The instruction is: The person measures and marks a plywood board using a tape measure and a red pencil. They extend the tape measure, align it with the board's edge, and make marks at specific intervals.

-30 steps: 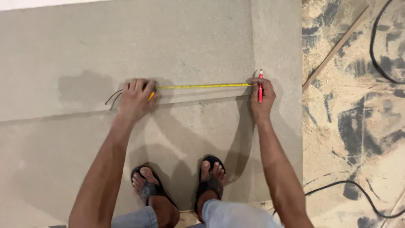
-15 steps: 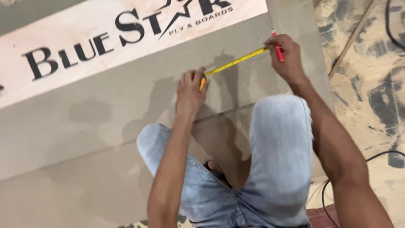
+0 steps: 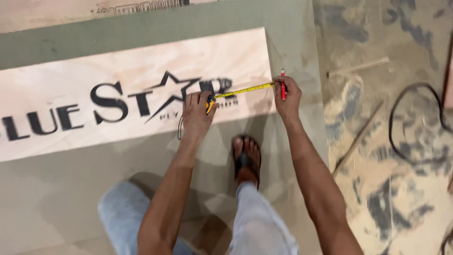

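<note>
My left hand (image 3: 197,112) presses a tape measure case (image 3: 209,102) down on a pale plywood strip (image 3: 141,66) with black lettering. The yellow tape blade (image 3: 243,90) runs right from the case to my right hand (image 3: 287,98). That hand pins the blade's end near the strip's right edge and grips a red pencil (image 3: 283,88) pointing away from me. A thin black cord hangs from the case beside my left wrist.
The strip lies on a large grey-green board (image 3: 292,42). My sandalled foot (image 3: 246,158) stands on that board between my arms. To the right, a dusty floor (image 3: 391,156) holds black cables (image 3: 401,113) and thin wooden slats (image 3: 357,138).
I have moved forward across the grey board. Both hands carried the tape and pencil onto the lettered plywood strip, and the drawn-out blade is shorter than a second ago.
</note>
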